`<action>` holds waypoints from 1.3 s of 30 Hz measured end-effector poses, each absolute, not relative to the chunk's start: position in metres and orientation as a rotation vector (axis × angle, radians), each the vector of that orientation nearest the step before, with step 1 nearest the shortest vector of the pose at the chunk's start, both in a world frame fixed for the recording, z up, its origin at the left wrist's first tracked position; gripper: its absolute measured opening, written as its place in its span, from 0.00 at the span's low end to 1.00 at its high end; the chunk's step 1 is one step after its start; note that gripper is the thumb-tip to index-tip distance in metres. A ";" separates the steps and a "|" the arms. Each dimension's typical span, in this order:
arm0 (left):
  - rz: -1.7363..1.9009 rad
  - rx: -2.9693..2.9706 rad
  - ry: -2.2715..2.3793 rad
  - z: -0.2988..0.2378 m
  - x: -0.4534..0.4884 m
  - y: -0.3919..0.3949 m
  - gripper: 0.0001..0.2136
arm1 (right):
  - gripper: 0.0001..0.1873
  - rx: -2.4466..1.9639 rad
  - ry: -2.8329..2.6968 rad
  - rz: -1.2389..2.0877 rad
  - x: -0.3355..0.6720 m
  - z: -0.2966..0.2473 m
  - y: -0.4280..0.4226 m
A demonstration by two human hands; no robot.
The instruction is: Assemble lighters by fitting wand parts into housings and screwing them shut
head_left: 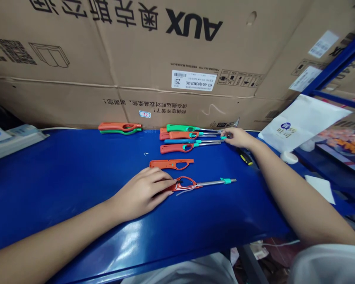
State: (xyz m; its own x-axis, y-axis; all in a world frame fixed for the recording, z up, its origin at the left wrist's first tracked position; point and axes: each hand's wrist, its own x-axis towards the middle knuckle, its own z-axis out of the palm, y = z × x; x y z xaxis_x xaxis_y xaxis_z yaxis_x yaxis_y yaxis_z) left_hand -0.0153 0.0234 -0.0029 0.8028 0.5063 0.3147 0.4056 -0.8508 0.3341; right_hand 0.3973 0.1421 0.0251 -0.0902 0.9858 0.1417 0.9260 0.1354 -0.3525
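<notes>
My left hand (143, 191) is closed around the handle of an opened orange stick lighter (192, 182), held against the table. Thin wires show at its trigger loop, and a teal piece (225, 180) sits on its metal tube. Just above that hand lies a loose orange handle half (171, 164). At the back, my right hand (236, 138) pinches a small teal part (223, 138) beside the nozzle tips of several stick lighters. Among these are a green one (180, 128), a blue one (177, 141) and a red one (176, 148).
Orange and green handle shells (120, 127) lie at the back left against a cardboard wall (136, 94). A yellow-and-black tool handle (246, 157) is below my right wrist. A white bag (301, 122), small white cup (289, 157) and blue rack bar (337, 98) stand right.
</notes>
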 end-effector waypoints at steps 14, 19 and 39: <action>0.607 2.737 0.699 -0.003 -0.016 0.024 0.12 | 0.14 -1.338 -1.753 1.009 0.274 0.036 0.055; 0.634 2.745 0.693 -0.005 -0.015 0.024 0.13 | 0.14 -1.201 -1.611 1.359 0.254 0.028 0.034; 0.705 2.672 0.635 0.000 -0.010 0.019 0.11 | 0.12 -1.567 -2.189 0.591 0.281 0.017 0.038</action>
State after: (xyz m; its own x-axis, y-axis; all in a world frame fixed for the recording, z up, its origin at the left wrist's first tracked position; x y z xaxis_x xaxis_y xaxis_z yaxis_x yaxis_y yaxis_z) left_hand -0.0099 0.0188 -0.0003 0.7814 0.4869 0.3903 0.3371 -0.8557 0.3926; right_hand 0.2811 0.0378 0.0165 -0.3036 0.9507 0.0638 0.7895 0.2885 -0.5417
